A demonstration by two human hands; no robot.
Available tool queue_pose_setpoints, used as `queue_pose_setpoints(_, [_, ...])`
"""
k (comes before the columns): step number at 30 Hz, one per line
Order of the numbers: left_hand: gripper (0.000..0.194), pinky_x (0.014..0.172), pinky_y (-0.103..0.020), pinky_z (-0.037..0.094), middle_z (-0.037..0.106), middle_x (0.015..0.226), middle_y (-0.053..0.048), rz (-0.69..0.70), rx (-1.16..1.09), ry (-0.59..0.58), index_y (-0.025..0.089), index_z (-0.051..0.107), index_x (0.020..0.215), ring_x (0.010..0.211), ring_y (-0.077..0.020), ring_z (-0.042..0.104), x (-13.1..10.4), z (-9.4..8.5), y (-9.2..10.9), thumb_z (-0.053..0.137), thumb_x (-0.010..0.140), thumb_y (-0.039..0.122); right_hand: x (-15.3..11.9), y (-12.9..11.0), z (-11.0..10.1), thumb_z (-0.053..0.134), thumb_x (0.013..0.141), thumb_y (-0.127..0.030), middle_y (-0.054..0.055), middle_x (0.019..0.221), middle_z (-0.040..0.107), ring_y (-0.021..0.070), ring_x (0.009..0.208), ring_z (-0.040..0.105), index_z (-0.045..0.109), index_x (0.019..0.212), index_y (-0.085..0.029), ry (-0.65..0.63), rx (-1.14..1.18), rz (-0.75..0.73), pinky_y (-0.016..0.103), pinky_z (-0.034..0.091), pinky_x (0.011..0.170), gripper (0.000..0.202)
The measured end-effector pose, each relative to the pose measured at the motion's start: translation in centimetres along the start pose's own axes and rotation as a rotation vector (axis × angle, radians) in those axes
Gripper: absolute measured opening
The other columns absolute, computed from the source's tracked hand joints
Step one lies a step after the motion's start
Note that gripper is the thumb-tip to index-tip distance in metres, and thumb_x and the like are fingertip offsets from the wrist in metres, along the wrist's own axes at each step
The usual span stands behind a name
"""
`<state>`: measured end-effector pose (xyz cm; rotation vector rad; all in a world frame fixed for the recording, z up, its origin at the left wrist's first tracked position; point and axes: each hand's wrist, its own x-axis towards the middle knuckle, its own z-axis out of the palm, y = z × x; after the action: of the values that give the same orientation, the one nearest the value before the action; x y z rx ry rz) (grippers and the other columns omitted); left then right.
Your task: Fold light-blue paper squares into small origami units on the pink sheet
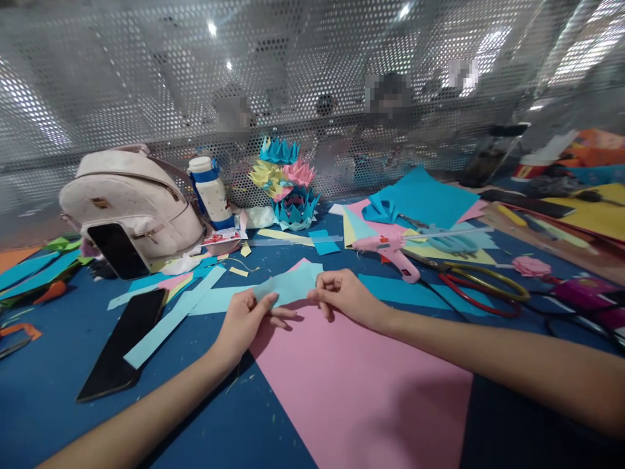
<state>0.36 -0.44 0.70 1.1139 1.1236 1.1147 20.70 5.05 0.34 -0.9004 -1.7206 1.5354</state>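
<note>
A light blue paper piece [289, 284] is stretched between my two hands, above the upper end of a large pink sheet [371, 384]. My left hand [251, 317] pinches its left end between thumb and forefinger, the other fingers loosely extended. At its right end, my right hand [344, 298] pinches the paper with fingertips. Light blue strips [176, 316] lie to the left, one of them over a black phone [124, 345]. Just beyond my right hand rests a pink glue gun [388, 251].
Behind stand a pale backpack [131, 195], a white and blue bottle [212, 195] and folded paper flowers [286, 182] against a perforated metal screen [312, 39]. Scissors with red and yellow handles [483, 283] lie right, near blue sheets [424, 198]. Another phone [117, 251] leans on the backpack.
</note>
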Motion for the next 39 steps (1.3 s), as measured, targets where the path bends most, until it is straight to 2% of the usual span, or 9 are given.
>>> queue_pose_setpoints(6, [0.035, 0.052, -0.03, 0.055, 0.073, 0.062, -0.012, 0.002, 0.031, 0.001, 0.017, 0.046, 0.072, 0.062, -0.0288, 0.074, 0.1, 0.0, -0.2, 0.068, 0.08, 0.043, 0.0, 0.0, 0.0, 0.07, 0.078, -0.047, 0.001, 0.054, 0.065, 0.0123, 0.051, 0.06, 0.053, 0.064, -0.016, -0.05, 0.055, -0.004, 0.025, 0.048, 0.057, 0.038])
queue_pose_setpoints(9, [0.032, 0.055, -0.03, 0.057, 0.076, 0.072, -0.014, 0.009, 0.048, -0.094, 0.012, 0.054, 0.085, 0.067, -0.027, 0.075, 0.3, -0.1, -0.7, 0.064, 0.083, 0.042, 0.0, 0.0, 0.0, 0.068, 0.078, -0.052, 0.003, 0.059, 0.067, 0.0151, 0.056, 0.064, 0.057, 0.066, -0.014, -0.102, 0.06, 0.021, 0.027, 0.051, 0.06, 0.041])
queue_pose_setpoints(13, [0.034, 0.06, -0.029, 0.058, 0.076, 0.084, -0.016, 0.017, 0.089, -0.202, 0.007, 0.058, 0.098, 0.076, -0.0257, 0.075, 0.3, 0.0, -1.3, 0.061, 0.087, 0.039, 0.0, -0.1, -0.1, 0.054, 0.087, -0.058, 0.006, 0.059, 0.068, 0.014, 0.054, 0.062, 0.062, 0.068, -0.012, -0.125, -0.069, -0.012, 0.023, 0.045, 0.052, 0.05])
queue_pose_setpoints(16, [0.034, 0.06, -0.028, 0.058, 0.076, 0.082, -0.017, 0.014, 0.109, -0.201, 0.006, 0.058, 0.099, 0.075, -0.0255, 0.075, 0.2, 0.1, -1.3, 0.059, 0.087, 0.038, -0.1, -0.2, -0.1, 0.042, 0.092, -0.06, 0.007, 0.054, 0.067, 0.0125, 0.049, 0.059, 0.06, 0.063, -0.012, -0.114, -0.099, -0.035, 0.022, 0.04, 0.049, 0.059])
queue_pose_setpoints(19, [0.034, 0.061, -0.029, 0.059, 0.076, 0.08, -0.017, 0.007, 0.108, -0.203, 0.005, 0.058, 0.098, 0.075, -0.0256, 0.075, 0.1, 0.2, -1.1, 0.059, 0.087, 0.038, -0.3, -0.4, 0.1, 0.038, 0.092, -0.063, 0.006, 0.052, 0.066, 0.0114, 0.045, 0.056, 0.057, 0.06, -0.014, -0.097, -0.086, -0.041, 0.022, 0.037, 0.047, 0.062])
queue_pose_setpoints(31, [0.038, 0.059, -0.031, 0.058, 0.075, 0.076, -0.017, -0.004, 0.112, -0.173, 0.006, 0.059, 0.092, 0.071, -0.0274, 0.075, 0.1, 0.4, -0.6, 0.063, 0.083, 0.043, 0.0, -0.1, 0.0, 0.049, 0.09, -0.058, 0.005, 0.053, 0.066, 0.0119, 0.046, 0.06, 0.057, 0.063, -0.013, -0.092, -0.015, -0.034, 0.02, 0.039, 0.044, 0.053])
queue_pose_setpoints(35, [0.036, 0.059, -0.032, 0.058, 0.076, 0.073, -0.016, -0.007, 0.109, -0.148, 0.008, 0.059, 0.089, 0.065, -0.0265, 0.074, -0.1, 0.3, -0.5, 0.064, 0.082, 0.043, 0.1, 0.2, 0.0, 0.06, 0.083, -0.057, 0.004, 0.056, 0.067, 0.013, 0.049, 0.063, 0.06, 0.069, -0.013, -0.112, 0.03, 0.0, 0.021, 0.046, 0.048, 0.046])
queue_pose_setpoints(39, [0.035, 0.057, -0.033, 0.057, 0.075, 0.068, -0.015, -0.001, 0.104, -0.128, 0.012, 0.056, 0.083, 0.059, -0.0258, 0.073, -0.3, 0.3, -0.4, 0.066, 0.081, 0.045, -0.1, 0.3, 0.0, 0.061, 0.081, -0.059, 0.002, 0.046, 0.061, 0.0107, 0.04, 0.056, 0.058, 0.056, -0.013, -0.092, -0.045, -0.001, 0.021, 0.045, 0.044, 0.052])
